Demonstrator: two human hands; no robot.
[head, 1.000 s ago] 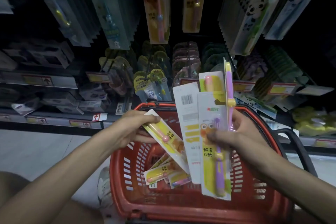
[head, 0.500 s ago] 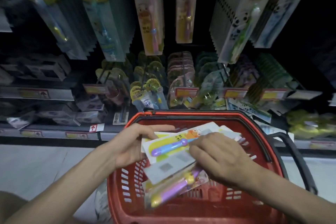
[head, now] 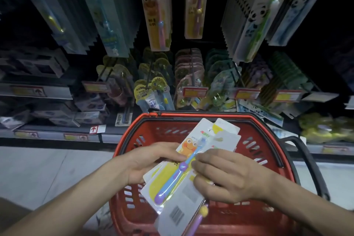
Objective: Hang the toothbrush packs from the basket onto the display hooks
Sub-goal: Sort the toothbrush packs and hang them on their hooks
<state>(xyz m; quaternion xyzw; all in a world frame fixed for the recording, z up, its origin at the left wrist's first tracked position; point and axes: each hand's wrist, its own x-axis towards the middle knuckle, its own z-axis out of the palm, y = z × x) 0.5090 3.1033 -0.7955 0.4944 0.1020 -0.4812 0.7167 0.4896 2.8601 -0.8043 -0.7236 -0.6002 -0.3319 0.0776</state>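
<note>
So, dim store display (head: 191,74) packed with hanging brush packs filling my view, red basket (head: 134,132) below it, left hand (head: 151,161) and right hand (head: 226,176) both gripping a fanned stack of toothbrush packs (head: 172,176) over the basket, frog-print one on top

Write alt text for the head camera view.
Both hands, left hand and right hand, hold a fanned stack of toothbrush packs over a red basket. More packs hang on the display hooks of the dim shelves behind.
</note>
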